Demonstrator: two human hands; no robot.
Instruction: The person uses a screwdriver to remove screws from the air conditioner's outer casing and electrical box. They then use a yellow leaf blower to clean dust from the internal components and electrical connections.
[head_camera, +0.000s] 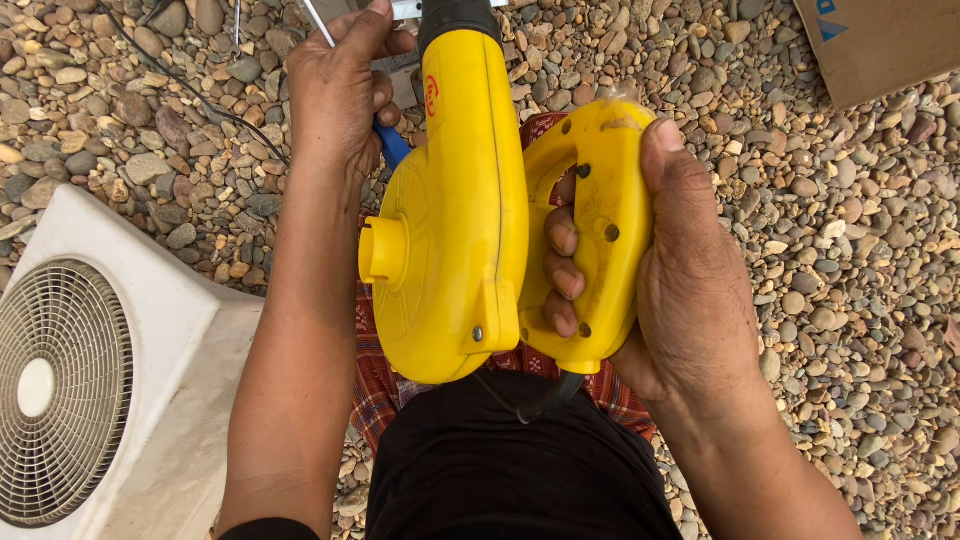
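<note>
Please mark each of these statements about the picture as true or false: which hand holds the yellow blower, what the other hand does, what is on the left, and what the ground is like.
1. The right hand grips the handle of the yellow blower. True.
2. The left hand rests flat on the white fan unit. False: it is up near the blower's black nozzle end, closed around a blue-handled tool, apart from the white fan unit.
3. The ground is covered with pebbles. True.
4. The fan unit stands at the right of the picture. False: it is at the lower left.
5. A cardboard box shows at the upper right. True.
</note>
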